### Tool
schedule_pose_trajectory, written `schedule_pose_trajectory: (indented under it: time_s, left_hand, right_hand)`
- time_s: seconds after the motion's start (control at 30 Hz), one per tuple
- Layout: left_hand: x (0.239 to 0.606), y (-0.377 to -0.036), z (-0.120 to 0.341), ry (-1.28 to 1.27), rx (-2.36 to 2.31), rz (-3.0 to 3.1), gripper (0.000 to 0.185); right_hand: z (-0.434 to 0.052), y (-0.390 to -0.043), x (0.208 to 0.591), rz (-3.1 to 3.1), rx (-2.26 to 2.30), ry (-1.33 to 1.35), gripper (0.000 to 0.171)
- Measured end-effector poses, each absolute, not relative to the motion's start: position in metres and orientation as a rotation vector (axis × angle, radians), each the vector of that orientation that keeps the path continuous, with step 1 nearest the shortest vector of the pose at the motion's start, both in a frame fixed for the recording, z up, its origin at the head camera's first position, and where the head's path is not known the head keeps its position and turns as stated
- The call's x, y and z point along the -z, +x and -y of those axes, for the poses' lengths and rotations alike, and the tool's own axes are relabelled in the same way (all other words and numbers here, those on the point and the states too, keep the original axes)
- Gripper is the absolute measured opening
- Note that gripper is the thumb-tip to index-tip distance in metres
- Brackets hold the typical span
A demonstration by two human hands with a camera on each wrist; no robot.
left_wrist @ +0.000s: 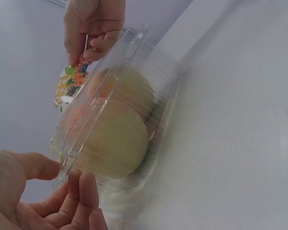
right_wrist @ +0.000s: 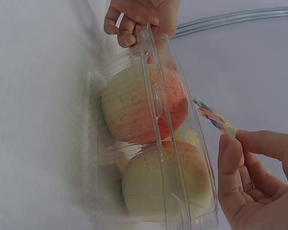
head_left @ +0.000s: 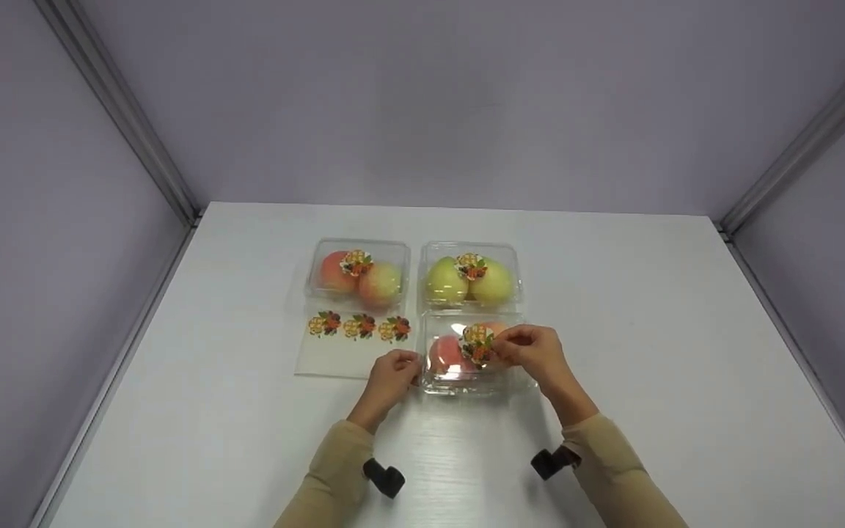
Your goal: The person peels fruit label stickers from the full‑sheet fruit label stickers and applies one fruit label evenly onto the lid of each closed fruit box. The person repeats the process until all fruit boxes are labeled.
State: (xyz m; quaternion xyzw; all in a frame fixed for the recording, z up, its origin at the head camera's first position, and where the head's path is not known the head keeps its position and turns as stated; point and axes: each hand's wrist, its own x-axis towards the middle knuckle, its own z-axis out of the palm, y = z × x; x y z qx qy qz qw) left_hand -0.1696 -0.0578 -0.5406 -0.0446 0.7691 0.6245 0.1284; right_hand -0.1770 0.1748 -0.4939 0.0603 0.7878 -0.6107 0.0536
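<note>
Nearest the person is a clear plastic clamshell box point(head_left: 441, 383) holding two red-and-yellow apples point(left_wrist: 113, 139). My right hand point(head_left: 536, 356) pinches a colourful fruit-print sticker point(right_wrist: 213, 117) by its edge between thumb and forefinger, close over the lid. In the right wrist view the sticker stands tilted, its far edge right at the lid. At the box's left side, my left hand point(head_left: 391, 381) pinches the rim between thumb and fingers, as the left wrist view point(left_wrist: 62, 191) shows.
A white sheet point(head_left: 342, 359) with three more fruit stickers point(head_left: 359, 327) lies left of the near box. Behind stand two closed clamshell boxes with stickers on their lids, one of reddish apples point(head_left: 380, 286), one of yellow-green fruit point(head_left: 492, 282). Grey walls point(head_left: 437, 110) enclose the white table point(head_left: 650, 330).
</note>
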Motion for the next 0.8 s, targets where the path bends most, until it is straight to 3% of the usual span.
schedule_pose_trajectory:
  time_s: [0.8]
  left_hand:
    - [0.5397, -0.1682, 0.0568, -0.141, -1.863, -2.226, 0.027]
  right_hand:
    - [-0.1695, -0.1834, 0.4955, -2.538, 1.709, 0.295, 0.008]
